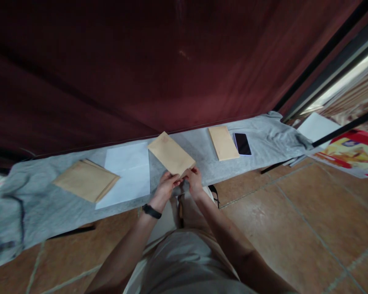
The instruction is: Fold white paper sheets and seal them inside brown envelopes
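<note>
A tan paper envelope [171,154] lies tilted over the middle of the cloth-covered bench, its near end between my hands. My left hand [167,185], with a black band on the wrist, pinches the near edge. On the right of that same edge, the fingers of my right hand [193,178] are closed. To the left, a stack of similar envelopes [86,179] partly covers white paper sheets [129,175]. Another tan envelope or small stack [223,143] rests on the right, beside a dark-screened phone [242,144].
Grey cloth [263,134] covers the narrow bench, bunched at both ends. A dark red panel [184,73] rises right behind it. Off the right end are a red and yellow printed box [355,153] and white sheets [317,128]. Brown tiles [263,220] form the floor.
</note>
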The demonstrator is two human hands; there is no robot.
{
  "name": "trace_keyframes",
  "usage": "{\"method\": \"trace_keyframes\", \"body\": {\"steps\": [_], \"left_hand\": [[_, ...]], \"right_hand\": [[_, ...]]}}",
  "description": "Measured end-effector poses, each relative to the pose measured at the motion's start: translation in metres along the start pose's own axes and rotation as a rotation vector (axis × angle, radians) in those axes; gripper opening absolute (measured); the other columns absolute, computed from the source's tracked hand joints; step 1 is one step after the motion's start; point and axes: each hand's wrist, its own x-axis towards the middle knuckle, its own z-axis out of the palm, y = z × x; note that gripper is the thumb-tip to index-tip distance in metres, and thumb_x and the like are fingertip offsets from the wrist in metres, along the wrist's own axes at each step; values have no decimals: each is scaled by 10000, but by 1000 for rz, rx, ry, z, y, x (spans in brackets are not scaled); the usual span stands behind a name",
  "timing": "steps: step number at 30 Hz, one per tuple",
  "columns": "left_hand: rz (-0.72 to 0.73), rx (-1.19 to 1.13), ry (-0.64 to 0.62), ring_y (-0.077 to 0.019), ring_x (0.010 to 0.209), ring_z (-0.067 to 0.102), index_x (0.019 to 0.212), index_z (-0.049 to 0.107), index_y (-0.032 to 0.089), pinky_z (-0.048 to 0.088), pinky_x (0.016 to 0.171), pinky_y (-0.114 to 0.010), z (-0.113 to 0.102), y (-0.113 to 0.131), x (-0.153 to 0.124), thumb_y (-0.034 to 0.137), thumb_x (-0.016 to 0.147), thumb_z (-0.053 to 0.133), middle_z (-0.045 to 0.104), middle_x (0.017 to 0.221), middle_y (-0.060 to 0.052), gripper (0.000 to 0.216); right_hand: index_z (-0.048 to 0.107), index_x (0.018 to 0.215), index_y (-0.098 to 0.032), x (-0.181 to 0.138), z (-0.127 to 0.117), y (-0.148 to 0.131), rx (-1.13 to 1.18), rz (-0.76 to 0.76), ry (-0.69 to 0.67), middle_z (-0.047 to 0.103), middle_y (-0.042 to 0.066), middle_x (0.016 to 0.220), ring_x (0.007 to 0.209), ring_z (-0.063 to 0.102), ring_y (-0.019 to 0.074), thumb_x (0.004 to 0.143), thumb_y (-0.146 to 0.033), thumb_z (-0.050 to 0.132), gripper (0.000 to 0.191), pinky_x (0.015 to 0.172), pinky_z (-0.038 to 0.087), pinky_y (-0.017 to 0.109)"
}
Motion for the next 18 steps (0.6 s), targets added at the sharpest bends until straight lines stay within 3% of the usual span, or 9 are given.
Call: {"method": "trace_keyframes", "body": {"steps": [7, 11, 15, 18], "left_hand": [[93, 146, 16, -110, 502, 604, 884, 622, 178, 423, 491, -203, -6, 8, 14, 197, 597, 882, 694, 655, 14, 387], [90, 148, 22, -122, 502, 604, 899, 638, 172, 415, 485, -210, -16, 10, 15, 165, 572, 882, 696, 656, 7, 408], [81, 140, 29, -113, 502, 587, 899, 664, 178, 392, 478, -197, -25, 8, 15, 136, 581, 867, 667, 630, 27, 379], [76, 139, 36, -103, 487, 575, 890, 662, 185, 373, 464, -184, -29, 6, 15, 116, 596, 851, 640, 606, 45, 356]], "right_hand": [[585, 841, -203, 14, -16, -4, -119, 10, -26, 656, -9, 740, 650, 630, 151, 675, -406, 703, 288, 629, 573, 290], [574, 970, -204, 23, -33, -8, -248, -90, 40, 650, 2, 796, 658, 619, 160, 766, -414, 657, 305, 640, 582, 325], [648, 1068, -199, 25, -46, -16, -423, -267, 42, 682, 71, 1067, 981, 640, 210, 830, -338, 633, 277, 938, 560, 400], [691, 1174, -204, 24, -51, -20, -771, -526, -167, 658, 105, 1287, 1238, 581, 230, 923, -280, 540, 302, 1137, 440, 435]]}}
